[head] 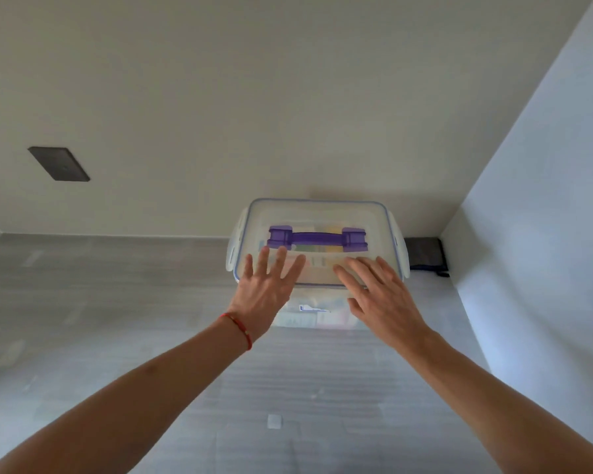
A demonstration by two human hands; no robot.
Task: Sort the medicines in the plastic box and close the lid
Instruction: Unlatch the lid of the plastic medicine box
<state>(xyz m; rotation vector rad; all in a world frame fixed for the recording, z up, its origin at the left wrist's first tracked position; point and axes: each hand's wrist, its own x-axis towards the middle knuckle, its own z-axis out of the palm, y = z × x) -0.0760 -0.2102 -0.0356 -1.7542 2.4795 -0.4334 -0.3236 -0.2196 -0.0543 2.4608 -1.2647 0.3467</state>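
Observation:
A clear plastic box (317, 314) stands on the grey surface near the back wall, with its lid (317, 213) on top. The lid has a blue seal line and a purple handle (317, 238) across its middle. Side latches (233, 248) stick out at the left and right. Coloured medicine packs (329, 318) show dimly through the lid and front wall. My left hand (267, 289) lies flat on the lid's front left part, fingers spread. My right hand (380, 295) lies flat on the front right part, fingers spread too. Neither hand holds anything.
A dark pouch (425, 254) lies in the corner just right of the box. A dark wall plate (59, 164) sits on the back wall at left. A side wall (545, 217) closes in the right. Grey surface (117, 302) stretches left and toward me.

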